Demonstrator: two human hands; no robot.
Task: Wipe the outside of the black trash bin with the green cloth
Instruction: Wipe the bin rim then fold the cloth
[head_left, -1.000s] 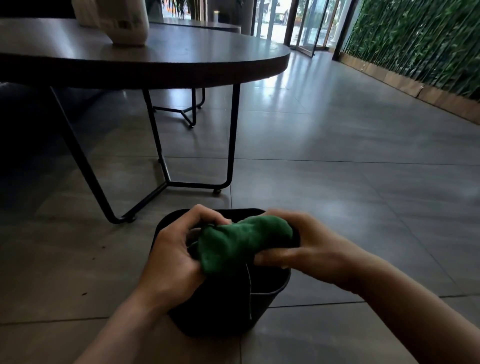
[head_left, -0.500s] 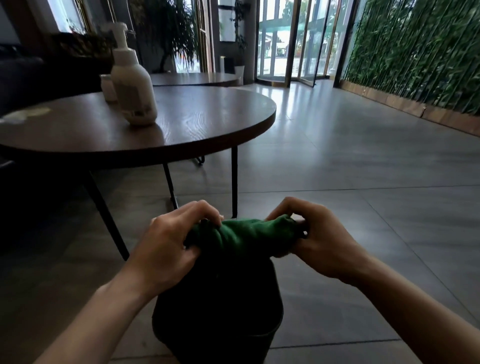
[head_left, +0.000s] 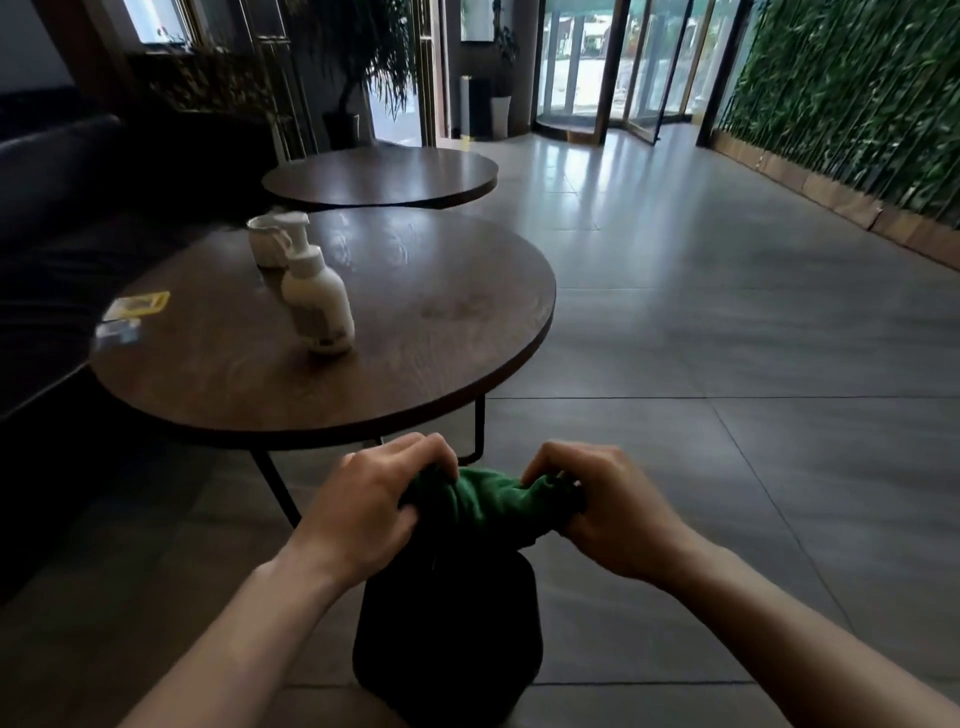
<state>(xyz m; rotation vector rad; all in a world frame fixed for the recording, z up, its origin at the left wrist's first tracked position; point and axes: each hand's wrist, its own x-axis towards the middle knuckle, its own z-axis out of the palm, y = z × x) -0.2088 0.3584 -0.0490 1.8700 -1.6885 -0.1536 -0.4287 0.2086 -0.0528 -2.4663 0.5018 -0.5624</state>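
Logging item one: green cloth (head_left: 491, 501), bunched into a roll; I am seeing the left hand (head_left: 371, 512) gripping one end and the right hand (head_left: 610, 512) gripping the other, fingers curled round it, probably to gather it into a firm pad before wiping. Item two: black trash bin (head_left: 447, 639), standing on the tiled floor (head_left: 727, 467) directly beneath the cloth, within easy reach. Item three: round table (head_left: 441, 322) just beyond, carrying a pump bottle (head_left: 317, 301).
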